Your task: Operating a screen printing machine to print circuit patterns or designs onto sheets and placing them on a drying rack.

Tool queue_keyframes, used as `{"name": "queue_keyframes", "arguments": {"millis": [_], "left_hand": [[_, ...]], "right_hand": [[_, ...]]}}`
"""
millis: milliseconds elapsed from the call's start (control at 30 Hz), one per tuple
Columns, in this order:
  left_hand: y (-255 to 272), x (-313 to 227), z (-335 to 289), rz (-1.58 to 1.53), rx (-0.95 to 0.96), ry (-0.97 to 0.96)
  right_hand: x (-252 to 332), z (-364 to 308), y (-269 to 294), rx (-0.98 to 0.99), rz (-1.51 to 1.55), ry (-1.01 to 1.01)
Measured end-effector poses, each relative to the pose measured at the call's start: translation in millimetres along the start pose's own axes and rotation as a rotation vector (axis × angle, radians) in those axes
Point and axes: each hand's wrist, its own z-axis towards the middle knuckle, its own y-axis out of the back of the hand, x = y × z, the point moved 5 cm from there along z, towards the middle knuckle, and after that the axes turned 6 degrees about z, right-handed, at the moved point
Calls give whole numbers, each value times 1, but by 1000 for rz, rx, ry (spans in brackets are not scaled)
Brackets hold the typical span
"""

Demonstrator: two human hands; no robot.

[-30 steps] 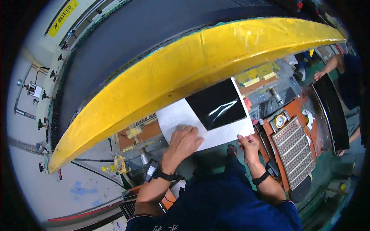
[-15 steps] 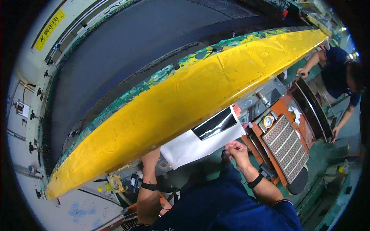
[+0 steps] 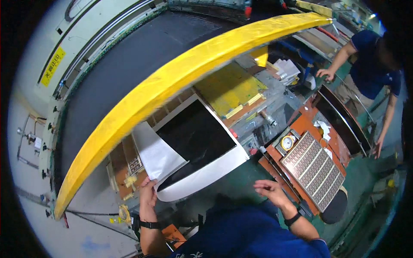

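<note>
The left hand [image 3: 148, 192] pinches the near edge of a thin white sheet [image 3: 157, 150]; the right hand [image 3: 272, 192] is empty, fingers loosely parted. The sheet partly covers a white-bordered black rectangle [image 3: 200, 133]. Rightward, an orange surface [image 3: 303, 123] carries a rectangular patterned panel [image 3: 313, 167].

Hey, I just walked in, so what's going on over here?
A person's left hand pinches the near end of a white sheet that partly covers a black sheet. The right hand is empty, held out near a patterned board. A yellow-edged frame slants above the far side. At the right, another person stands by a dark panel.
</note>
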Motion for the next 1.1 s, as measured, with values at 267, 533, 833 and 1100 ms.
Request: {"name": "queue_keyframes", "arguments": {"millis": [267, 533, 833, 1100], "left_hand": [[-67, 6, -98, 47, -157, -103], [-115, -11, -114, -27, -242, -174], [-86, -13, -225, 87, -223, -349], [-52, 43, -464, 339, -455, -439]], "right_hand": [[-8, -110, 202, -335, -13, -49], [6, -151, 298, -540, -27, 3], [13, -122, 326, -380, -171, -42], [-24, -139, 357, -93, -294, -85]]}}
